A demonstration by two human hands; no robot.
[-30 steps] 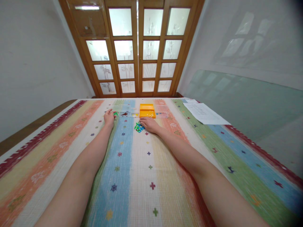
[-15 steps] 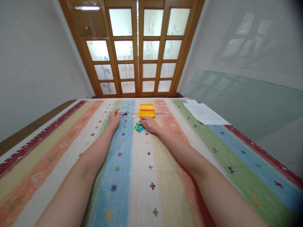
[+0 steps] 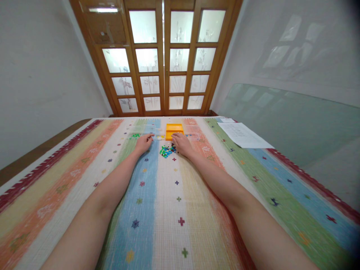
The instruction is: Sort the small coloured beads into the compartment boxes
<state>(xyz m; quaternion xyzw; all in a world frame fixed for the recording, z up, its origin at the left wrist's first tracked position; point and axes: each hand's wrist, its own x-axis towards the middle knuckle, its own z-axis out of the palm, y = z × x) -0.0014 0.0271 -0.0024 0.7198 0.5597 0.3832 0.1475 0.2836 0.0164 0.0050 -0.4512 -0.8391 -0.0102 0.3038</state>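
Observation:
A small heap of coloured pieces (image 3: 165, 150) lies on the striped cloth between my hands. My left hand (image 3: 144, 143) rests just left of the heap, its fingers stretched toward a clear compartment box (image 3: 132, 132) that holds green pieces (image 3: 135, 135). My right hand (image 3: 182, 144) is at the heap's far right side. Its fingers are bent together near the front edge of an orange tray (image 3: 173, 129). What they pinch, if anything, is too small to see.
A striped cloth (image 3: 168, 210) covers the table. More clear tray sections (image 3: 194, 136) sit right of the orange tray. A printed sheet (image 3: 242, 135) lies at the far right. A glass panel (image 3: 295, 120) leans on the right wall. Wooden glazed doors (image 3: 163, 60) stand behind.
My left hand moved right from the green compartment to the heap's left side. My right hand shifted up and right toward the orange tray, uncovering more of the heap.

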